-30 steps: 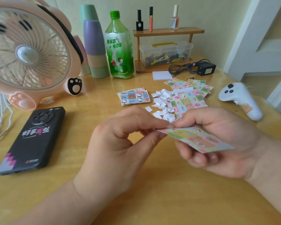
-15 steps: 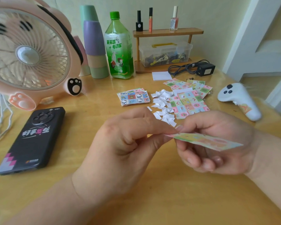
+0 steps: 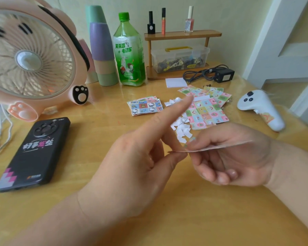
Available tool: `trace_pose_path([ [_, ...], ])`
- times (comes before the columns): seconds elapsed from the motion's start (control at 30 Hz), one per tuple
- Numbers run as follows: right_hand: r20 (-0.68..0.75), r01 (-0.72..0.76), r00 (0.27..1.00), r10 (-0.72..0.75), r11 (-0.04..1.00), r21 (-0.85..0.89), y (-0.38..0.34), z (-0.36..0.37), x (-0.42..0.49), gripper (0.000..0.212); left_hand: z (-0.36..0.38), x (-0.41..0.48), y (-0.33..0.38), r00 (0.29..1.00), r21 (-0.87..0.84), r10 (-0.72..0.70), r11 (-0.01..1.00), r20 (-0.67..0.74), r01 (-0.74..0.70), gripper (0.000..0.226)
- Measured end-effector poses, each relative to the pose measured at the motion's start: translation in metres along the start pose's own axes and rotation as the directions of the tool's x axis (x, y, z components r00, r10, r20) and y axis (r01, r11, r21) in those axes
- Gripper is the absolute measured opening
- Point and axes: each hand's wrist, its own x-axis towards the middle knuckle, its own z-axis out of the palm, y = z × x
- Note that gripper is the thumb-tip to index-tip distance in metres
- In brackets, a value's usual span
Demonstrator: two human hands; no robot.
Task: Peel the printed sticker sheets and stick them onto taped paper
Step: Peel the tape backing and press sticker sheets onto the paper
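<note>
Above the near middle of the table (image 3: pixel 185 219), the right hand (image 3: pixel 235 157) holds a sticker sheet (image 3: pixel 220 147) almost edge-on to the camera, its grip closed on the sheet with the thumb on top and curled fingers beneath. The left hand (image 3: pixel 132 166) meets the sheet's left corner: thumb and a lower finger pinch it, while the forefinger sticks out straight and free. This looks like the peeling step, with the corner being worked to split a layer from the sheet. Whether anything has lifted is too blurred to tell. Next, I judge, the pinch must catch only the top layer and draw it off slowly against a steady right hand. Beyond the hands lie white paper scraps (image 3: pixel 182 129) and more printed sheets (image 3: pixel 206 112). Which paper is the taped one I cannot tell.
</note>
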Motion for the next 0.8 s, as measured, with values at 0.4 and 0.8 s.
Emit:
trace_pose_path([
  [0.4,-0.115,0.321,0.943,-0.312,0.944,0.074,0.003,0.000,0.003,0.014,-0.008,0.002,0.005,0.996,0.116,-0.032,0.993,0.081,0.023,0.093],
  [0.8,-0.015,0.146,0.989,-0.145,0.989,0.023,0.003,-0.008,0.003,0.039,-0.004,0.000,0.004,0.984,0.050,0.030,0.998,0.175,-0.039,0.090],
])
